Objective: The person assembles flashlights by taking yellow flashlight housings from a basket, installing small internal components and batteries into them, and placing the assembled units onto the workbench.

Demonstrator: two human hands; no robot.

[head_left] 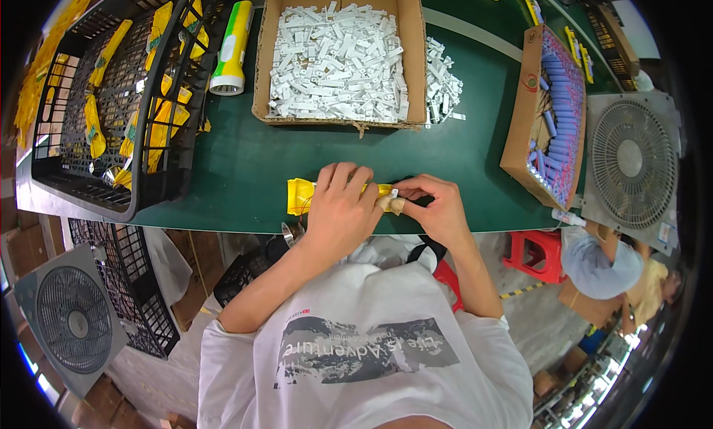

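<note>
Close to the table's front edge lies a yellow flashlight housing (300, 197), with thin red wires at its left end. My left hand (342, 206) is closed over the middle of it and hides much of it. My right hand (437, 208) pinches a small white plastic piece (394, 194) at the housing's right end. Beige covers sit on the fingertips there. A shiny round reflector (290, 234) shows at the table edge, just below the housing's left end.
Ahead stands a cardboard box (261, 95) full of small white pieces, some spilled at its right. A black crate (134, 180) with yellow housings and an upright yellow-green flashlight (233, 47) are left. Right are a box (520, 132) of purple cylindrical cells, a fan (630, 162) and another person (601, 262).
</note>
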